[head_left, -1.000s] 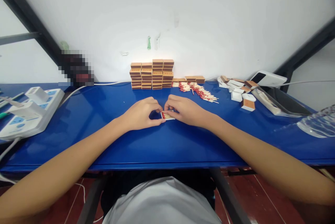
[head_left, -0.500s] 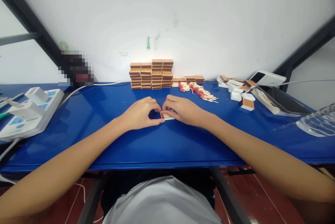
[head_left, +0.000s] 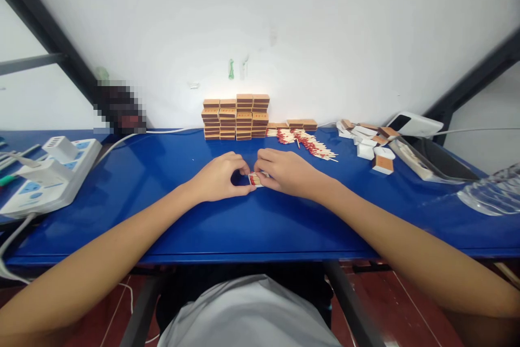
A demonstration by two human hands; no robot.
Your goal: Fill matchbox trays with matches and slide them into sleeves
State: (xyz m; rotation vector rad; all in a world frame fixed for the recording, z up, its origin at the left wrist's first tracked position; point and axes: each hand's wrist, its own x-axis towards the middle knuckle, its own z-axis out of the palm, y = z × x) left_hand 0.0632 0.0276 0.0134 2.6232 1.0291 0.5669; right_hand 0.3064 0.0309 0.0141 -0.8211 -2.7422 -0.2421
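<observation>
A small white matchbox tray (head_left: pixel 255 179) with red-headed matches lies on the blue table in front of me. My left hand (head_left: pixel 223 176) grips the tray's left end between thumb and fingers. Over its right part, my right hand (head_left: pixel 280 172) has bent fingers pressed together on the matches and the tray; whether a single match is pinched there is hidden. Behind the hands stand stacked matchboxes (head_left: pixel 235 118), brown and tan. To their right lies a loose pile of matches (head_left: pixel 311 143), red heads mostly to the left.
More matchboxes (head_left: pixel 301 123) lie along the wall behind the match pile. Several white trays and brown sleeves (head_left: pixel 383 164) are heaped at the right, beside a black-and-white container (head_left: pixel 430 157) and clear plastic (head_left: pixel 491 192). A power strip (head_left: pixel 52 176) with cables sits at the left.
My right hand has shifted slightly to the right along the tray, uncovering a little more of the matches. My left hand keeps its hold; the view tilts slightly.
</observation>
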